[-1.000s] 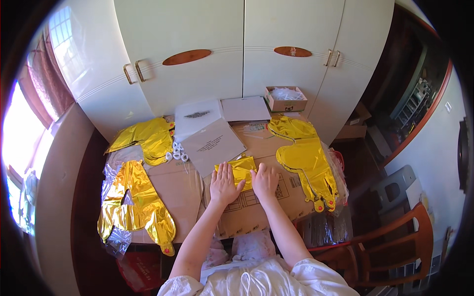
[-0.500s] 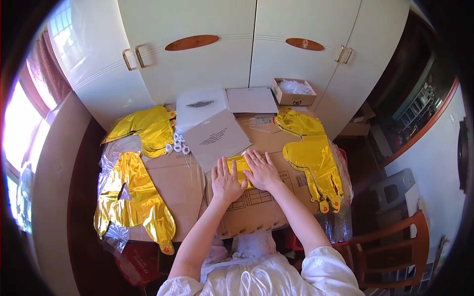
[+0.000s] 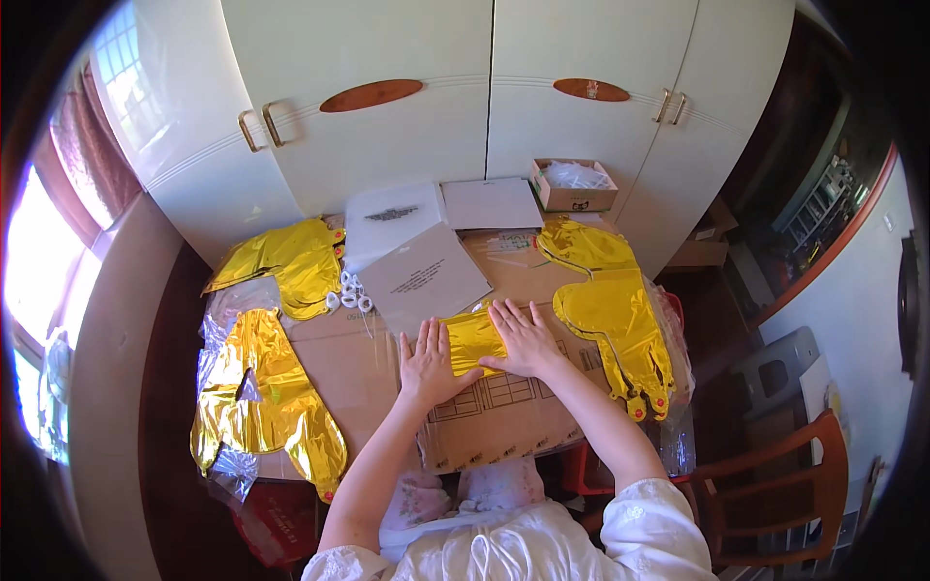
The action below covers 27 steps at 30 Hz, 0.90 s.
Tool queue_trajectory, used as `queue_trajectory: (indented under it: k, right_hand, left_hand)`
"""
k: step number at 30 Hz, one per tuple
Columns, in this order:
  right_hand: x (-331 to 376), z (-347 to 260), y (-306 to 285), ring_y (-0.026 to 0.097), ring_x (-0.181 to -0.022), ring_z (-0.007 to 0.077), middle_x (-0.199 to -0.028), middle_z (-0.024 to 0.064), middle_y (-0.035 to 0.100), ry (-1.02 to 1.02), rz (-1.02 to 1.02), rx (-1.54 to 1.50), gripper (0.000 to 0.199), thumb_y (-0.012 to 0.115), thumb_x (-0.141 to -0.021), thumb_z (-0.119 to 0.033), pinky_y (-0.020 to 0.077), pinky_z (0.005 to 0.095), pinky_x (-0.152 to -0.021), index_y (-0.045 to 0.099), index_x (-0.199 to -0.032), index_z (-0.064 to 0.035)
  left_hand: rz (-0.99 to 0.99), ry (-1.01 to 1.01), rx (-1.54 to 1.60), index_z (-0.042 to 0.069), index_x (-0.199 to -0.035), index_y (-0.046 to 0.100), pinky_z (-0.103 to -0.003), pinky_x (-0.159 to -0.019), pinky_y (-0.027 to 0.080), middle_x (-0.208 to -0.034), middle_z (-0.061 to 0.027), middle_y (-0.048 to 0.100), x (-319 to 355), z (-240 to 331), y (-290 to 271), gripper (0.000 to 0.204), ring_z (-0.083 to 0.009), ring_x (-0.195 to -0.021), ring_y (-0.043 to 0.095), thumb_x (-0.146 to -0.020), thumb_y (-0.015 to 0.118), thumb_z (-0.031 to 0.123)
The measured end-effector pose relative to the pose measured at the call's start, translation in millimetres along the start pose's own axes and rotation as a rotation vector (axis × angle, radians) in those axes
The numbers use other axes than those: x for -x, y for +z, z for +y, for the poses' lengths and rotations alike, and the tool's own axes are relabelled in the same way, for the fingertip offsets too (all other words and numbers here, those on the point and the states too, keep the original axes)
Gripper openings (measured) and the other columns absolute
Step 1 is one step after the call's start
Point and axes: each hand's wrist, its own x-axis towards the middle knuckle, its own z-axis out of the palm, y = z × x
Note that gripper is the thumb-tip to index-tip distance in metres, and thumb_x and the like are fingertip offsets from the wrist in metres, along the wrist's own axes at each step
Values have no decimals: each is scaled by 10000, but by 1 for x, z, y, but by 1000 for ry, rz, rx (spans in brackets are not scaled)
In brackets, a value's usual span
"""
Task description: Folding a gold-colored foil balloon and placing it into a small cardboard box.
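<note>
The left hand (image 3: 427, 370) and right hand (image 3: 525, 343), both flat with fingers extended and gripping nothing, are resting at opposite ends of a compact gold foil piece (image 3: 474, 335) on the cardboard-covered tabletop (image 3: 339, 366); slick layers are likely risking spring-back if a palm lifts, uneven pressure threatening creases.
</note>
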Motion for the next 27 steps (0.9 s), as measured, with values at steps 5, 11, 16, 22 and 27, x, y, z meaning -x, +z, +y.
queue_trajectory:
  k: [5,11,16,22,27]
  right_hand:
    - [5,11,-8,94,-1514,254,-1633,85,155,-40,-92,42,1150,362,-779,-875,29,559,-1200,127,-1561,-66]
    - [5,14,-16,50,-1517,269,-1641,78,112,-35,-159,51,1168,361,-769,-884,18,560,-1200,108,-1564,-67]
    - [4,11,-16,45,-1519,258,-1644,62,103,-39,-149,43,1144,389,-780,-866,2,562,-1199,115,-1567,-81]
    - [6,11,-13,50,-1519,249,-1642,51,126,-28,-137,28,1133,430,-779,-847,-11,569,-1196,140,-1566,-86]
    - [7,13,-11,57,-1519,253,-1639,55,140,-26,-119,6,1141,443,-771,-847,-7,568,-1197,139,-1566,-87]
  left_hand:
    - [-50,84,-27,7,-1535,220,-558,-1196,69,-1610,-127,226,0,-17,-6,1206,-271,-1509,137,-731,459,873]
    - [-106,214,13,67,-1495,362,-572,-1181,137,-1565,-95,332,-19,-54,-29,957,-288,-1497,177,-805,569,697]
    - [-29,170,182,33,-1422,454,-546,-1177,190,-1534,-102,378,-41,-75,-40,606,-267,-1478,242,-943,542,394]
    - [100,425,153,-4,-1480,339,-491,-1193,183,-1560,-159,318,-39,-21,-9,714,-310,-1483,217,-969,481,475]
    - [-38,535,-95,35,-1512,295,-535,-1191,148,-1588,-131,275,-23,-19,-20,809,-308,-1491,194,-958,397,615]
